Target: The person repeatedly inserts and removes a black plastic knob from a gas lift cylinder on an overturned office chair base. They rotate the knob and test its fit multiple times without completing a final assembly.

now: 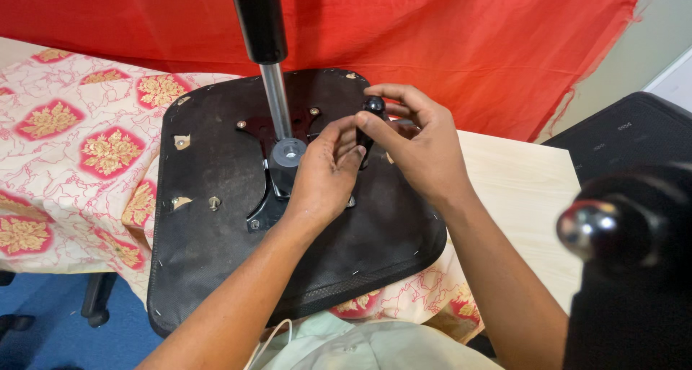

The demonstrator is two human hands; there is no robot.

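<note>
A red cloth (447, 38) is hung across the back, closing off the far side. Below it, a bench (519, 190) is covered at the left by a cream cloth with red and gold motifs (65, 154), while bare pale wood is left open at the right. An upturned black chair seat (209, 247) is laid on the bench, its near edge overhanging the bench front and its underside facing up. A black metal plate (263, 204) is fixed at the seat's middle, and a gas lift column (270, 67) is stood up from it. Free seat surface is seen on the left and near side. A small black lever knob (373, 107) is pinched by the right hand (418, 150); the left hand (324, 175) is pressed against it, fingertips closed just below.
</note>
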